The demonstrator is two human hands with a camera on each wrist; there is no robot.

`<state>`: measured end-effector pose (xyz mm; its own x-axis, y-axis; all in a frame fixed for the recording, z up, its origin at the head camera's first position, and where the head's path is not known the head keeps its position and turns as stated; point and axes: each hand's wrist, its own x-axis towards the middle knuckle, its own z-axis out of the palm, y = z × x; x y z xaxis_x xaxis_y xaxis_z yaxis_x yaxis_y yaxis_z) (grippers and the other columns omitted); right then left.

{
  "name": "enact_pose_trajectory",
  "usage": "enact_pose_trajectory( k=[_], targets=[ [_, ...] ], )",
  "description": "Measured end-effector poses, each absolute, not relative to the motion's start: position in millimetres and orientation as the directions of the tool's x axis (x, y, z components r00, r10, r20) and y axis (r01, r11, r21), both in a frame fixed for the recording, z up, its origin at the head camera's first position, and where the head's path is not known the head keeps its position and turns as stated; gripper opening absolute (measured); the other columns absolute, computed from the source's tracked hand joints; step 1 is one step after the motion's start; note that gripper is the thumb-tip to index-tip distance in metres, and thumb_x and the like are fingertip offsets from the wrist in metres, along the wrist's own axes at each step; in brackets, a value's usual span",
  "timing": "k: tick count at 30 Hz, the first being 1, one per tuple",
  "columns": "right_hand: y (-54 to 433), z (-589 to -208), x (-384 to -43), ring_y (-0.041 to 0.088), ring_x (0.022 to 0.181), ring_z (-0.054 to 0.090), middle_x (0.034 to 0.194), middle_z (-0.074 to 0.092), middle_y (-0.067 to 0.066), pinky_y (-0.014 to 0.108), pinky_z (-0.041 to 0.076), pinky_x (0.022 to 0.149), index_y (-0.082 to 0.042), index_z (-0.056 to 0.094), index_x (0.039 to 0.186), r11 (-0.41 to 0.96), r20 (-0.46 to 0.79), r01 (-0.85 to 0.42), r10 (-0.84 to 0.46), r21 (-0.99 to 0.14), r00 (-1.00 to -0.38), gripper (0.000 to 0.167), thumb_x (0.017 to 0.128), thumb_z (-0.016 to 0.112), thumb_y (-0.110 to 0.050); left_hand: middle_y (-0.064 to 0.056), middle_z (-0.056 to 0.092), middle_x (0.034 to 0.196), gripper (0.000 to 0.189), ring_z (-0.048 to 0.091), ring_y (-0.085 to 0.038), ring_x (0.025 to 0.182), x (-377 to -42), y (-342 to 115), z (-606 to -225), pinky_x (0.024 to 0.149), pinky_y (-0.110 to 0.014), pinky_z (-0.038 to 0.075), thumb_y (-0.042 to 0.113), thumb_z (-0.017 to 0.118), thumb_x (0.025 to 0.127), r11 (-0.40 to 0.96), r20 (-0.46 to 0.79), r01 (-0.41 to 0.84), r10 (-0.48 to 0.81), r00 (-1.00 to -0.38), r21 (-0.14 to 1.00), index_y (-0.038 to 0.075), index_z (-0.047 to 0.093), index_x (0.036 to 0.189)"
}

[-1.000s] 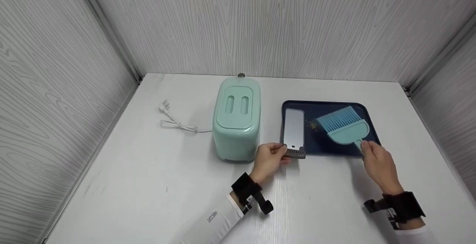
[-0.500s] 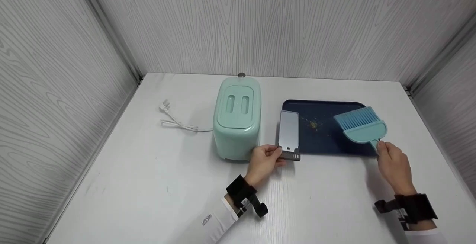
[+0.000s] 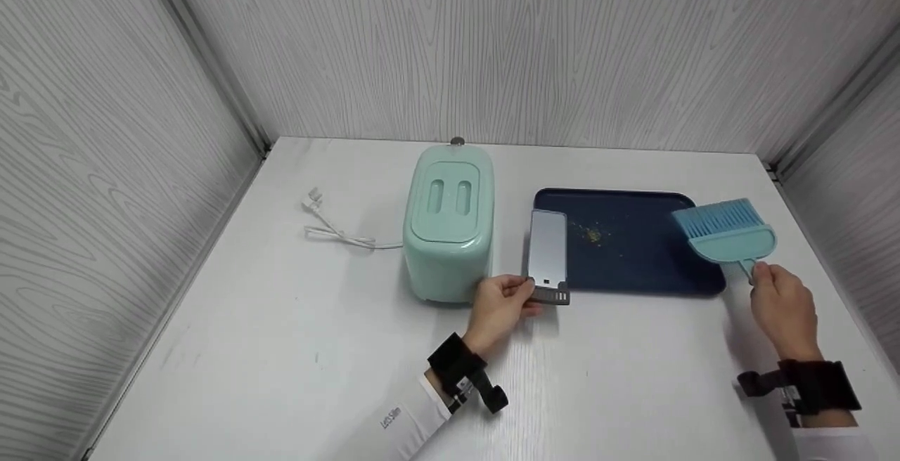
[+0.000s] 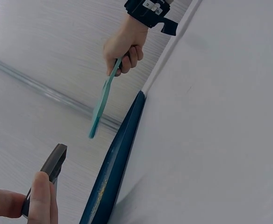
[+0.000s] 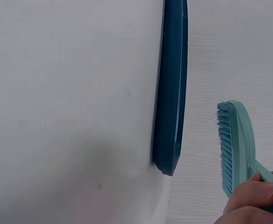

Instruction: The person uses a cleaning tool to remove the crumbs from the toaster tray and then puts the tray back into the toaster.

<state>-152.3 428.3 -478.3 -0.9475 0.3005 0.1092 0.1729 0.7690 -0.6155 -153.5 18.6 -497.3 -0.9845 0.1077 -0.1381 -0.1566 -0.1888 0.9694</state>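
Note:
My left hand [image 3: 500, 310] pinches the dark grey end of a toaster crumb tray [image 3: 548, 247], a long silvery plate that overlaps the left edge of a navy tray [image 3: 654, 264]. A small patch of yellowish crumbs [image 3: 594, 235] lies on the navy tray. Around the handle of a light blue brush [image 3: 733, 242] the fingers of my right hand [image 3: 786, 312] are curled. The brush is held up past the tray's right side, bristles pointing away from me. In the right wrist view the bristles [image 5: 225, 149] show apart from the tray's rim.
A mint green toaster [image 3: 450, 236] with a lid on top stands left of the crumb tray, close to my left hand. Its white cord and plug [image 3: 337, 232] lie on the white table [image 3: 281, 348]. Wood-grain panels [image 3: 527, 46] enclose the back and sides.
My right hand has carried the brush rightward, from over the navy tray to past its right edge. The crumb tray has shifted slightly left, uncovering the crumbs' surroundings. The toaster has not moved.

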Motion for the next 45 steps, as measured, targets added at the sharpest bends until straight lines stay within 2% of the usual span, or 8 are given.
enact_pose_trajectory(
  k=[5, 13, 23, 35, 41, 45],
  targets=[
    [442.2, -476.5, -156.7, 0.027, 0.066, 0.050, 0.077, 0.058, 0.016, 0.035, 0.039, 0.055, 0.006, 0.060, 0.096, 0.770, 0.097, 0.195, 0.315, -0.607, -0.944, 0.056, 0.111, 0.028, -0.036, -0.025, 0.073, 0.097, 0.022, 0.074, -0.018, 0.068, -152.7, 19.4, -497.1, 0.070, -0.030, 0.066, -0.002, 0.062, 0.100, -0.189, -0.129, -0.148, 0.109, -0.986, 0.971, -0.018, 0.063, 0.115],
    [464.3, -481.1, -161.0, 0.027, 0.070, 0.053, 0.080, 0.060, 0.014, 0.034, 0.040, 0.056, 0.008, 0.063, 0.107, 0.761, 0.025, 0.261, 0.342, -0.594, -0.939, 0.060, 0.110, 0.024, -0.037, -0.023, 0.072, 0.099, 0.023, 0.073, -0.018, 0.070, -152.8, 18.7, -496.4, 0.072, -0.030, 0.066, 0.000, 0.063, 0.100, -0.211, -0.159, -0.181, 0.116, -0.980, 0.961, -0.015, 0.064, 0.117],
    [482.3, -487.8, -160.3, 0.022, 0.062, 0.049, 0.075, 0.056, 0.011, 0.034, 0.039, 0.051, 0.007, 0.061, 0.100, 0.753, -0.041, 0.301, 0.343, -0.585, -0.939, 0.060, 0.109, 0.023, -0.039, -0.023, 0.071, 0.100, 0.024, 0.074, -0.021, 0.074, -152.2, 17.7, -496.5, 0.073, -0.030, 0.066, 0.002, 0.063, 0.101, -0.189, -0.158, -0.179, 0.118, -0.980, 0.966, -0.015, 0.063, 0.118],
    [487.5, -489.6, -160.0, 0.022, 0.066, 0.050, 0.083, 0.061, 0.014, 0.033, 0.040, 0.053, 0.009, 0.062, 0.105, 0.765, -0.075, 0.310, 0.327, -0.564, -0.942, 0.061, 0.110, 0.024, -0.039, -0.023, 0.072, 0.101, 0.025, 0.075, -0.022, 0.076, -151.2, 16.8, -495.7, 0.075, -0.031, 0.066, 0.003, 0.063, 0.101, -0.185, -0.162, -0.182, 0.118, -0.980, 0.966, -0.015, 0.063, 0.119],
    [489.5, -492.3, -160.9, 0.023, 0.065, 0.050, 0.074, 0.056, 0.010, 0.033, 0.039, 0.053, 0.008, 0.062, 0.099, 0.769, -0.087, 0.305, 0.311, -0.562, -0.946, 0.061, 0.109, 0.024, -0.039, -0.024, 0.072, 0.100, 0.025, 0.075, -0.024, 0.075, -151.3, 17.6, -497.0, 0.074, -0.032, 0.066, 0.001, 0.063, 0.101, -0.203, -0.157, -0.177, 0.109, -0.982, 0.963, -0.016, 0.062, 0.118],
    [491.5, -494.3, -161.2, 0.023, 0.067, 0.051, 0.075, 0.058, 0.012, 0.033, 0.040, 0.054, 0.012, 0.063, 0.107, 0.777, -0.093, 0.298, 0.298, -0.555, -0.950, 0.064, 0.109, 0.025, -0.039, -0.022, 0.072, 0.099, 0.024, 0.075, -0.023, 0.074, -152.0, 18.1, -498.1, 0.074, -0.031, 0.066, 0.001, 0.063, 0.100, -0.197, -0.158, -0.176, 0.104, -0.982, 0.964, -0.015, 0.063, 0.118]
  ],
)
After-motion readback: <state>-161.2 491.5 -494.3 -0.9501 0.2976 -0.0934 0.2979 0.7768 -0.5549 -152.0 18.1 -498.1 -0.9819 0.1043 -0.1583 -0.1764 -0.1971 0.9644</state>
